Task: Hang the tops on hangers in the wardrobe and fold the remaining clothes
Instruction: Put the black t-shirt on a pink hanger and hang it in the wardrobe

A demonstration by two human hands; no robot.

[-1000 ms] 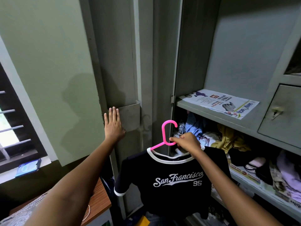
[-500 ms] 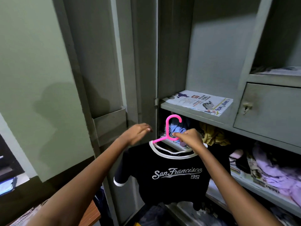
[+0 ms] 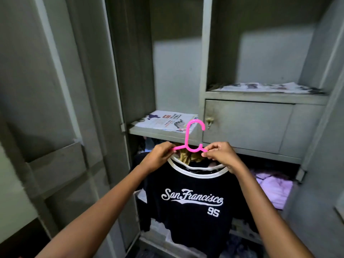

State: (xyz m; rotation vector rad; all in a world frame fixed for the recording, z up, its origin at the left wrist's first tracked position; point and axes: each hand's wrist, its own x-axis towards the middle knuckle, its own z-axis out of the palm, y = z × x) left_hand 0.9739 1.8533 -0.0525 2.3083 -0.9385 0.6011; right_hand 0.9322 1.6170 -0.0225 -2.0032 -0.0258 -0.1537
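Both hands pinch the pink hanger — the left hand and right hand on either side of the hook; the San Francisco T-shirt hangs below. It could slip off if tipped; the shelf edge sits close above — open room higher up.

A grey metal shelf crosses the open steel wardrobe, lined with a printed newspaper sheet lying flat. Above that shelf a tall compartment stands open, with room to reach in. Right of the shelf, a closed grey locker door blocks the way; a further open niche sits above it. Below the shelf, crumpled mustard-yellow cloth and a heap of pale lilac clothing crowd the space. Left of the shelf, the swung-open grey wardrobe door bounds the opening.
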